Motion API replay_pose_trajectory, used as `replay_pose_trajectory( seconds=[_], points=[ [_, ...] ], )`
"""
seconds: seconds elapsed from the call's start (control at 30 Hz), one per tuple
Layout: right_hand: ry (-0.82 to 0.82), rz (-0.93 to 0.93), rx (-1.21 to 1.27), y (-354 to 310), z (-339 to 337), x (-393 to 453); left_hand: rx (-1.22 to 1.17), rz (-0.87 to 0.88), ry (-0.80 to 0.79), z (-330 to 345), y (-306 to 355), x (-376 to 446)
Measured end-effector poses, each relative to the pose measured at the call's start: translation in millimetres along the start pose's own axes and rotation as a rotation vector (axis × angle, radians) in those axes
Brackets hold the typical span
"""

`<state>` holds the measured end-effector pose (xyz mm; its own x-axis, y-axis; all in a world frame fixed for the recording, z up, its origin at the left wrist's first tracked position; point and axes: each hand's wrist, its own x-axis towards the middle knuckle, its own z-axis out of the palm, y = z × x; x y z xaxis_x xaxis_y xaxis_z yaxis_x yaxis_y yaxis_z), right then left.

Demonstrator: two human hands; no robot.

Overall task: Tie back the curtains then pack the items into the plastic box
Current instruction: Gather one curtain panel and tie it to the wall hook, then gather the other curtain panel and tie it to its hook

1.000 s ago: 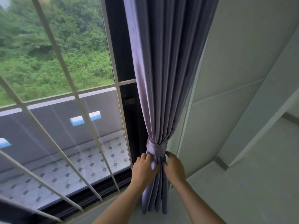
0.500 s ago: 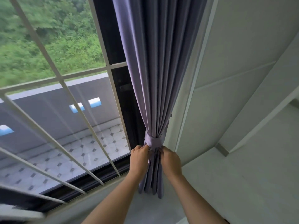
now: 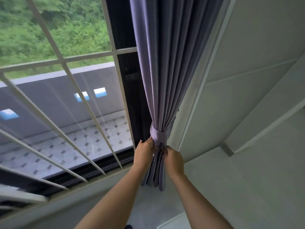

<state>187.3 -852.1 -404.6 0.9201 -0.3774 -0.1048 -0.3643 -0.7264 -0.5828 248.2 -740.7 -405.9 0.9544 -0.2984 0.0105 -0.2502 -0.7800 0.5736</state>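
A purple curtain (image 3: 165,63) hangs at the right edge of the window, gathered into a bundle by a matching purple tieback band (image 3: 158,135). Below the band the folds hang down to about sill height. My left hand (image 3: 144,152) sits on the left side of the bundle just under the band, fingers curled onto the fabric. My right hand (image 3: 174,160) pinches the folds on the right side at the same height. The plastic box and the items are out of view.
A barred window (image 3: 66,100) fills the left, with a tiled balcony floor and greenery outside. A pale wall (image 3: 247,80) stands right of the curtain. A light sill or ledge (image 3: 105,192) runs along below the window.
Both hands have slid down from the tieback band to the folds just beneath it. The view has tilted and shifted a little; the tied bundle stays in place.
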Motion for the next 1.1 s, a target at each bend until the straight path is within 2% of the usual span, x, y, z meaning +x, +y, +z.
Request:
replay_pose_trajectory(
  seconds=[0.17, 0.27, 0.37, 0.47, 0.6, 0.73, 0.93, 1.1],
  points=[
    [-0.015, 0.039, 0.016, -3, 0, -1, 0.097, -0.013, -0.049, -6, 7, -4],
    [-0.029, 0.161, 0.085, 1, 5, -9, 0.134, 0.023, -0.126, 0, -6, -10],
    [-0.164, 0.289, 0.053, 12, 24, -23, 0.157, 0.005, -0.105, -1, -25, -24],
    [-0.273, 0.251, -0.004, 9, 43, -38, 0.173, -0.042, -0.024, -16, -48, -44],
    [-0.324, 0.069, -0.002, -35, 62, -46, 0.166, -0.135, 0.095, -55, -91, -77],
    [-0.374, -0.197, -0.003, -111, 87, -56, 0.160, -0.267, 0.258, -120, -142, -121],
    [-0.418, -0.659, -0.040, -273, 119, -109, 0.215, -0.467, 0.520, -261, -211, -210],
    [-0.423, -0.975, 0.172, -423, 137, -192, 0.152, -0.616, 0.774, -395, -249, -309]
  ],
)
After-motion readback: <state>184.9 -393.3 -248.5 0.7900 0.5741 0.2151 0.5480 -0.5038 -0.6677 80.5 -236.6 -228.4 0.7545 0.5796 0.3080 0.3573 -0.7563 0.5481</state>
